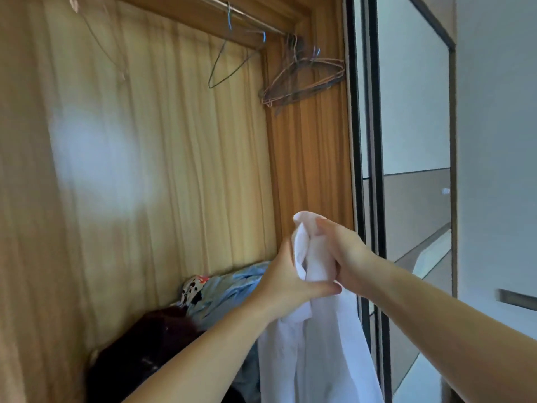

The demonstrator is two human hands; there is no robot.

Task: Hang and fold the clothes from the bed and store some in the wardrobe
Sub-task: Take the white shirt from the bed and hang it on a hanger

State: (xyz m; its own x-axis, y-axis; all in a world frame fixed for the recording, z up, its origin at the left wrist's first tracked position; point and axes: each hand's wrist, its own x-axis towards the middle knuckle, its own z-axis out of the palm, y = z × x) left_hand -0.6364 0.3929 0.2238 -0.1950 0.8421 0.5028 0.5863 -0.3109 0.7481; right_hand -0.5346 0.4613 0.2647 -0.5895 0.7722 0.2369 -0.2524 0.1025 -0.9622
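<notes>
A white garment [316,344] hangs down in front of the open wooden wardrobe [162,158], bunched at its top between both hands. My left hand [286,282] grips it from the left, thumb across the cloth. My right hand [341,248] grips the bunched top from the right. High in the wardrobe a metal rail [247,17] carries a lone wire hanger [229,65] and a cluster of several wire hangers [302,80] against the right wall.
On the wardrobe floor lie a dark maroon garment [145,341], a light blue garment [229,289] and a black-and-white patterned piece [191,287]. A sliding mirror door with a dark frame [374,170] stands just right of my hands.
</notes>
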